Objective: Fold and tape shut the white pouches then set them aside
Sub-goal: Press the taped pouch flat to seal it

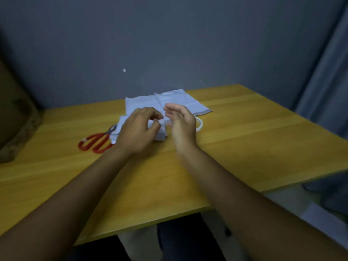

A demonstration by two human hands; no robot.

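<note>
Yellow wooden table [244, 132]: limp, light white plastic pouches [175, 100] at twelve o'clock; left hand [137, 132] pinches one's fold, right hand [181, 125] loose-fingered; best gripped at edges.

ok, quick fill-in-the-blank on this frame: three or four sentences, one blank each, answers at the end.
1. The scissors have ____ handles.
2. The scissors lie to the ____ of the left hand.
3. The pouches and the white tape roll lie on a ____ wooden table.
4. The right hand has its fingers ____, not curled.

Answers: red; left; yellow; straight
</note>
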